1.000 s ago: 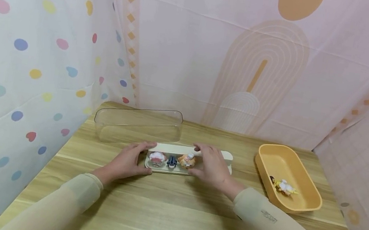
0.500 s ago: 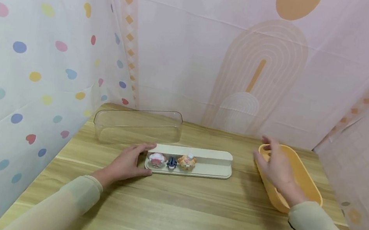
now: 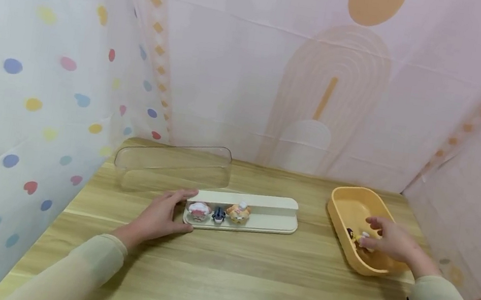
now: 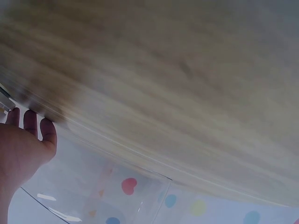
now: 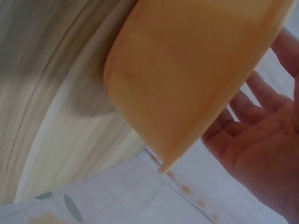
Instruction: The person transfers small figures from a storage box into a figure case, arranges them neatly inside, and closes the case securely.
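Observation:
A long cream display base [image 3: 267, 221] with a raised back step lies on the table. On its left half stand three small figurines: a pink-and-white one [image 3: 199, 211], a dark blue one [image 3: 219, 214] and an orange one with a white top [image 3: 239, 213]. My left hand [image 3: 156, 217] holds the base's left end, fingers at the back corner and thumb at the front. Over the yellow bin [image 3: 338, 220] my right hand [image 3: 396, 242] reaches in, thumb and fingers parted around a white-and-yellow figurine [image 3: 354, 235] that they partly cover.
A clear plastic cover [image 3: 174, 164] stands behind the base at the table's back left. Printed cloth [image 3: 230, 92] hangs along the back and both sides. The wooden table [image 3: 222, 280] stretches in front of the base.
My right hand has left the orange figurine on the base and moved right, into the yellow bin. My left hand stays at the base's left end. The head view has shifted slightly.

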